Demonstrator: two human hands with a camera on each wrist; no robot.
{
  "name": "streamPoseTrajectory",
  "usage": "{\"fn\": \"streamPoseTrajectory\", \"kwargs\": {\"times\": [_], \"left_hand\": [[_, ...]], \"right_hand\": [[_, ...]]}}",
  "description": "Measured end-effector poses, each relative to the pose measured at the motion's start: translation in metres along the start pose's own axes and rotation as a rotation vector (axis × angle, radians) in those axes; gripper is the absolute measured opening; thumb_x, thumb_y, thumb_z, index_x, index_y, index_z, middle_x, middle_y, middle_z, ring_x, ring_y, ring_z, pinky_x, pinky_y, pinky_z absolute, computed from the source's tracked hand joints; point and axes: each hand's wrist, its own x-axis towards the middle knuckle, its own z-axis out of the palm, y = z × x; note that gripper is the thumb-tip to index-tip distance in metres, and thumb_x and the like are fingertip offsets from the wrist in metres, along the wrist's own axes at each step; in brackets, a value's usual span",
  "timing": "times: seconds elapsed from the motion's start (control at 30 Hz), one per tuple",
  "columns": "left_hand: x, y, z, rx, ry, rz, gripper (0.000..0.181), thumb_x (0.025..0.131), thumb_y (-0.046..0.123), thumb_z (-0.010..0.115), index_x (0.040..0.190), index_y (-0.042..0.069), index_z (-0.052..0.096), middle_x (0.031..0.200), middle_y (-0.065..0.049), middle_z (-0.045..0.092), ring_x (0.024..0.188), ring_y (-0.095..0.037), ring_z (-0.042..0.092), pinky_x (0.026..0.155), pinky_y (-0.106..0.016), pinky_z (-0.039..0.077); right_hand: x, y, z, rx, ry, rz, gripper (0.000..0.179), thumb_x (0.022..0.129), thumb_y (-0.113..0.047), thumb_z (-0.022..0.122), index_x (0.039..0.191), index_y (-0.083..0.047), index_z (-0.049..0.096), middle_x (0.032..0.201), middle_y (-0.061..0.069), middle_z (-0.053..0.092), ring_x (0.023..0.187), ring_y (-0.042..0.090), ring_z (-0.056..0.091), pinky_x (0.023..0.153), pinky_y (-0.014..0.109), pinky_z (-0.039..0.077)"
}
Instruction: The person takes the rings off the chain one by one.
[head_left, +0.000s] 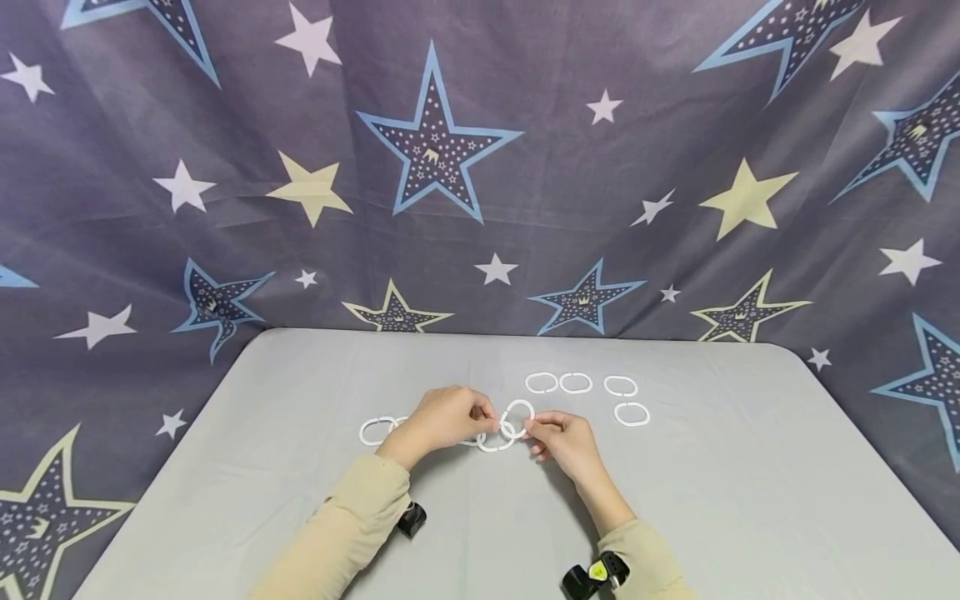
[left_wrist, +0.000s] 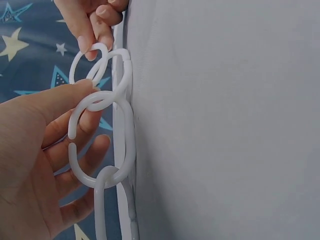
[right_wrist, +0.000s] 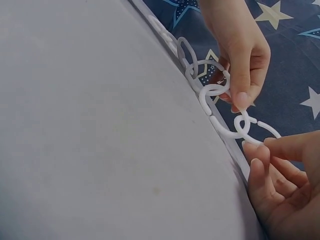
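Note:
White plastic chain links hang joined in a chain between the hands, above the table in the head view. My left hand pinches the chain between thumb and fingers, close to where its last links join. My right hand pinches the end link from the right. The left wrist view shows a link with a narrow gap beside the left fingers, hooked to links above and below it. In the right wrist view, the end link passes through its neighbour, partly hidden by the right fingertips.
Several loose white links lie on the grey table, behind and to the right of the hands. The chain's far end extends left behind the left forearm. A star-patterned cloth hangs behind the table.

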Motion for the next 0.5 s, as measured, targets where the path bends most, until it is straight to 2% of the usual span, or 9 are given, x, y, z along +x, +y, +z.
{"fn": "streamPoseTrajectory", "kwargs": {"times": [0.3,0.5], "left_hand": [[-0.008,-0.002,0.0,-0.048,0.081,-0.011,0.009,0.089,0.038,0.073,0.087,0.03,0.075,0.073,0.023,0.06,0.068,0.0,0.054,0.067,-0.03,0.045],[-0.011,-0.005,0.0,-0.068,0.129,-0.014,0.004,0.089,0.035,0.073,0.09,0.031,0.075,0.076,0.022,0.061,0.069,0.0,0.054,0.066,-0.03,0.045]], "right_hand": [[-0.002,-0.004,-0.002,-0.012,0.016,0.008,0.02,0.087,-0.004,0.072,0.098,0.012,0.07,0.072,0.013,0.07,0.047,0.011,0.054,0.047,0.023,0.05],[-0.002,-0.005,-0.003,-0.038,0.031,0.013,0.021,0.088,-0.006,0.071,0.099,0.012,0.07,0.072,0.011,0.069,0.048,0.011,0.054,0.047,0.023,0.05]]}}
